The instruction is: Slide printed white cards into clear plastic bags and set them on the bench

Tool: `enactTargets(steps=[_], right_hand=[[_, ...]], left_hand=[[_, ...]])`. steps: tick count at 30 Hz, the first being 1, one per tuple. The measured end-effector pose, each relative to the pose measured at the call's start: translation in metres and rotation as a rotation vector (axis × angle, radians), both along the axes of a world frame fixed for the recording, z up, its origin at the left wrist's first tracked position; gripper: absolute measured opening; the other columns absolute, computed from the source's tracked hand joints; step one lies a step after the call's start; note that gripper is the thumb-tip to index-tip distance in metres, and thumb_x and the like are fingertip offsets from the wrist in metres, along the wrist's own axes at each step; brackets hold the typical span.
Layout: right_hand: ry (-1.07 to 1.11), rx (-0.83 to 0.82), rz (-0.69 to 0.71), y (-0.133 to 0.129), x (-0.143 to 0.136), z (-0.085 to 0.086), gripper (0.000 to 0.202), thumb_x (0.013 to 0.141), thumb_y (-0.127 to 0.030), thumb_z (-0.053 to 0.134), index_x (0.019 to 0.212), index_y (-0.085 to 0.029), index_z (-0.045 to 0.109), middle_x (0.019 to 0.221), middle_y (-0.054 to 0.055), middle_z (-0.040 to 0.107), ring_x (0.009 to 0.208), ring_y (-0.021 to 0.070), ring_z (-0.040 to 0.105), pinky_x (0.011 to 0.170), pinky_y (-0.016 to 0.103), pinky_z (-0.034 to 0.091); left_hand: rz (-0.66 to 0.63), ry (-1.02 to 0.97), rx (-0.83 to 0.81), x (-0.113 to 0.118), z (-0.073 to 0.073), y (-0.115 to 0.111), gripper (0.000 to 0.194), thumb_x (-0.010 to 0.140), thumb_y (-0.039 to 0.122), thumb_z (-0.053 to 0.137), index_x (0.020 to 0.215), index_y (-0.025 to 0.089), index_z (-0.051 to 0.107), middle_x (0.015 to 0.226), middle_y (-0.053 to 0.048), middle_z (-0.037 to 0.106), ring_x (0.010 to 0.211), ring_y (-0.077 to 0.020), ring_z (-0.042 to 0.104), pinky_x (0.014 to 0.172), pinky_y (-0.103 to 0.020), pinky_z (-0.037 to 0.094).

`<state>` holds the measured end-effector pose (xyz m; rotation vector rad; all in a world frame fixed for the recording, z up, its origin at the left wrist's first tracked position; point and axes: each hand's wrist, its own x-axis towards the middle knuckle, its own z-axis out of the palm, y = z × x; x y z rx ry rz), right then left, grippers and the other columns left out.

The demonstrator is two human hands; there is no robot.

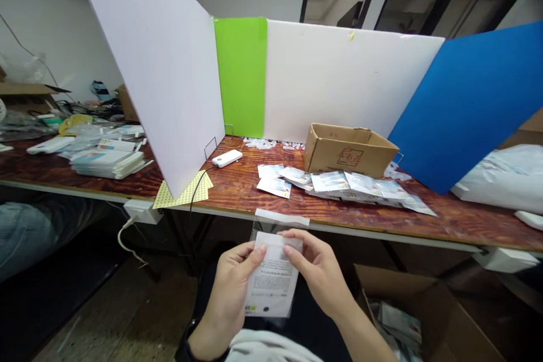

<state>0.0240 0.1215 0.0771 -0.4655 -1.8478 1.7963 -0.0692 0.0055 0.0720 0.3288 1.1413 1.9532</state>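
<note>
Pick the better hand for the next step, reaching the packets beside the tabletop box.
Probably the right hand: it's nearer those packets; the left hand sits farther off. Both hold the clear bag.

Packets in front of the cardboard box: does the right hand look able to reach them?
Probably yes: nothing visible blocks the packets, though the right hand is busy pinching the printed card.
</note>
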Motion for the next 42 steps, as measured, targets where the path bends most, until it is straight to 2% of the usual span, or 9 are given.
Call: enactTargets(steps=[3,8,12,19,24,27,32,34,42], right_hand=[[0.005,-0.072,0.014,-0.011,0.018,0.008,0.022,0.075,-0.034,0.065,0.091,-0.019,0.062,0.073,0.002,0.063,0.065,0.0140,0.056,0.057,0.023,0.044],[0.027,-0.008,-0.031,-0.016,0.034,0.025,0.023,0.072,-0.033,0.067,0.088,-0.017,0.062,0.067,0.000,0.061,0.059,0.0119,0.053,0.053,0.022,0.041],[0.024,0.065,-0.037,-0.014,0.039,0.030,0.021,0.073,-0.032,0.067,0.087,-0.017,0.062,0.068,0.000,0.060,0.059,0.0111,0.053,0.052,0.021,0.041],[0.121,0.126,-0.130,-0.020,0.040,0.028,0.019,0.075,-0.030,0.066,0.089,-0.021,0.057,0.070,-0.002,0.061,0.061,0.0105,0.054,0.053,0.019,0.044],[0.128,0.232,-0.076,-0.015,0.040,0.030,0.015,0.076,-0.029,0.064,0.088,-0.020,0.059,0.085,0.004,0.066,0.072,0.0152,0.061,0.060,0.024,0.051],[0.071,0.408,-0.066,-0.009,0.042,0.033,0.015,0.078,-0.027,0.061,0.092,-0.020,0.061,0.092,0.007,0.066,0.077,0.0185,0.063,0.062,0.028,0.053],[0.278,1.160,-0.563,-0.011,0.044,0.037,0.019,0.074,-0.011,0.062,0.090,-0.021,0.064,0.104,0.010,0.058,0.096,0.0240,0.057,0.083,0.041,0.049],[0.336,1.300,-0.568,-0.015,0.041,0.038,0.026,0.073,-0.006,0.061,0.094,-0.021,0.062,0.100,0.010,0.059,0.095,0.0238,0.056,0.082,0.042,0.049],[0.281,1.114,-0.351,-0.022,0.034,0.056,0.023,0.080,-0.010,0.052,0.096,-0.022,0.062,0.089,0.007,0.063,0.083,0.0187,0.059,0.072,0.032,0.051]], left_hand=[[-0.035,0.001,0.032,0.014,0.008,-0.010,0.017,0.076,0.025,0.064,0.089,0.015,0.071,0.065,-0.003,0.069,0.058,-0.0127,0.061,0.057,-0.023,0.047],[-0.118,-0.014,0.075,0.015,0.025,-0.011,0.020,0.075,0.026,0.066,0.093,0.017,0.069,0.067,-0.003,0.069,0.057,-0.0127,0.062,0.056,-0.023,0.048],[-0.112,0.043,0.105,0.012,0.033,-0.004,0.019,0.073,0.025,0.067,0.087,0.014,0.070,0.067,-0.005,0.070,0.057,-0.0141,0.062,0.056,-0.024,0.050],[0.049,0.124,0.143,0.018,0.038,-0.001,0.019,0.073,0.027,0.066,0.084,0.012,0.072,0.068,-0.006,0.071,0.058,-0.0147,0.062,0.053,-0.022,0.049],[0.069,0.143,0.149,0.016,0.043,0.001,0.018,0.072,0.026,0.067,0.084,0.014,0.072,0.077,-0.007,0.073,0.066,-0.0171,0.065,0.061,-0.025,0.051],[0.075,0.191,0.109,0.013,0.043,0.001,0.019,0.072,0.028,0.067,0.084,0.014,0.071,0.077,-0.006,0.073,0.065,-0.0174,0.065,0.058,-0.025,0.051],[0.203,0.469,-0.020,0.016,0.035,0.005,0.020,0.074,0.031,0.063,0.085,0.016,0.072,0.082,-0.006,0.074,0.074,-0.0194,0.066,0.066,-0.025,0.051],[0.247,0.607,-0.048,0.021,0.032,0.006,0.019,0.075,0.029,0.062,0.088,0.018,0.072,0.090,-0.005,0.073,0.083,-0.0203,0.065,0.074,-0.026,0.050],[0.213,0.937,0.047,0.041,0.040,-0.007,0.025,0.082,0.023,0.053,0.101,0.022,0.069,0.095,-0.004,0.072,0.083,-0.0205,0.066,0.073,-0.024,0.048]])
